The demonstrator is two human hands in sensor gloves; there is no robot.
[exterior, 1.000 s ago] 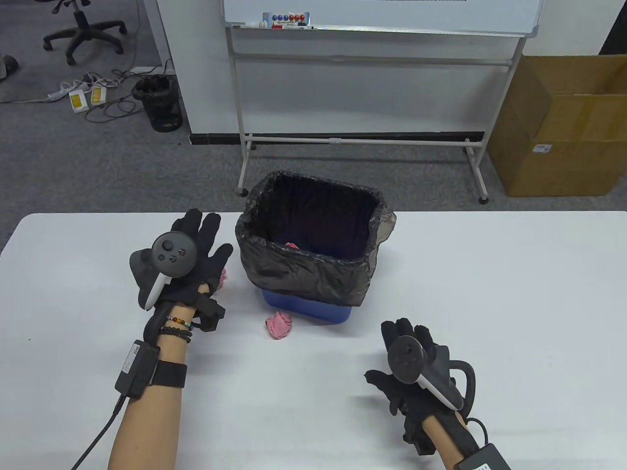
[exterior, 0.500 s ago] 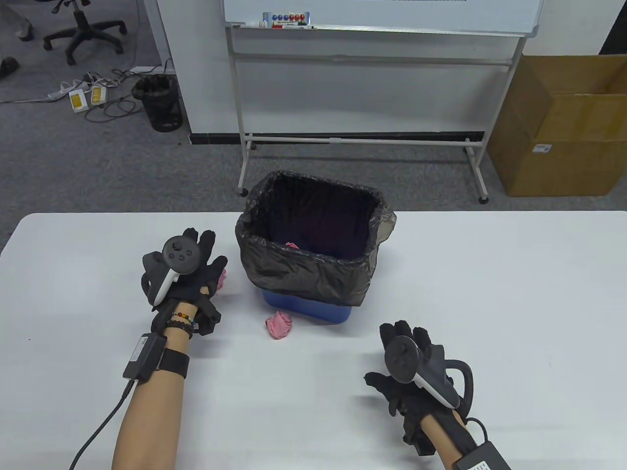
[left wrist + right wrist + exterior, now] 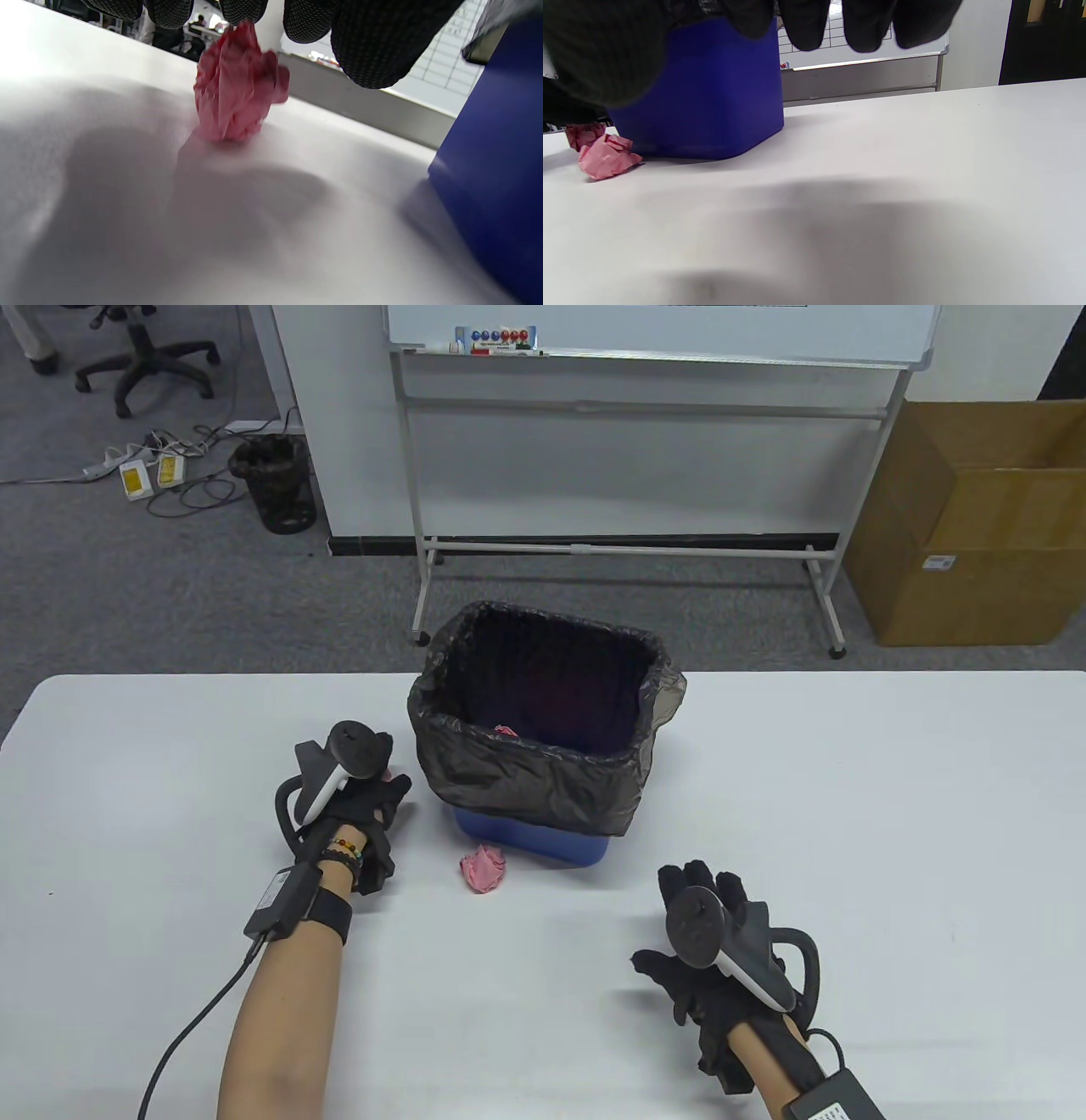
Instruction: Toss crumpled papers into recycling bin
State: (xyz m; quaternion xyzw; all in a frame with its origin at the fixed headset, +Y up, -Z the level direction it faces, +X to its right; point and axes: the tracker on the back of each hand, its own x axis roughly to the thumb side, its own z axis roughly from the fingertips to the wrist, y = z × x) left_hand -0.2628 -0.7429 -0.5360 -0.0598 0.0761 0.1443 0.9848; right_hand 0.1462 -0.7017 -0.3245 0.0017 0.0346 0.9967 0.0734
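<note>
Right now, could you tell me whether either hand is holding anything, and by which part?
The left hand touches the top of a pink crumpled paper resting on the table; a firm hold cannot be told. The right hand holds nothing.

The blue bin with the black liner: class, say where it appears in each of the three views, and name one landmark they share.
Table view: blue bin at centre, between the hands.
Left wrist view: its blue wall fills the right edge.
Right wrist view: upper left, behind the fingers.
Shared landmark: the whiteboard behind the table.
</note>
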